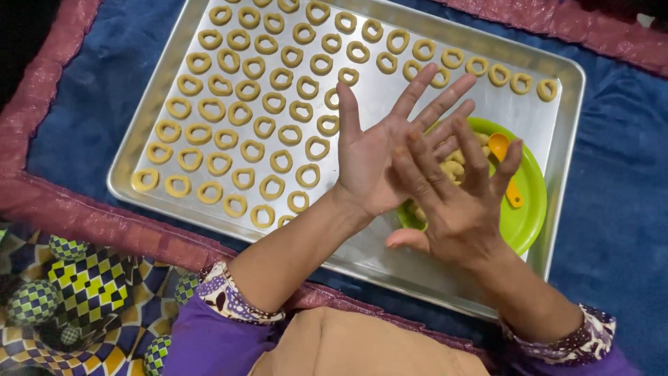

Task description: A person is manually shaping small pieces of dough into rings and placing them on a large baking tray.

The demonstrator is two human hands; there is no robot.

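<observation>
We see both hands pressed palm to palm over the right half of the metal baking tray (139, 132), fingers spread and straight. The left hand (376, 157) lies palm up below, and the right hand (452, 202) lies across it, palm down. Whatever sits between the palms is hidden, so we cannot tell whether a bit of dough is there; neither hand is curled around anything.

Directly under the hands, near the tray's right edge, is a lime green plate (525, 198) holding pale dough pieces (454, 167) and an orange plastic spoon (504, 161), its handle pointing toward the plate's near rim. The hands cover the plate's left part.

Spreading left and toward the far edge, rows of small ring-shaped dough cookies (240, 118) fill most of the tray, from the near left corner up to the far right corner. The strip along the tray's near edge and the patch near the right edge around the plate stay bare metal.

We judge the step in hand to be rolling a piece between flat palms. A next move would call for parting the hands, forming a ring and setting it in the bare area.

The tray rests on a blue cloth (612, 132) with a pink border. Purple sleeves with patterned cuffs (223, 296) show at the wrists.
</observation>
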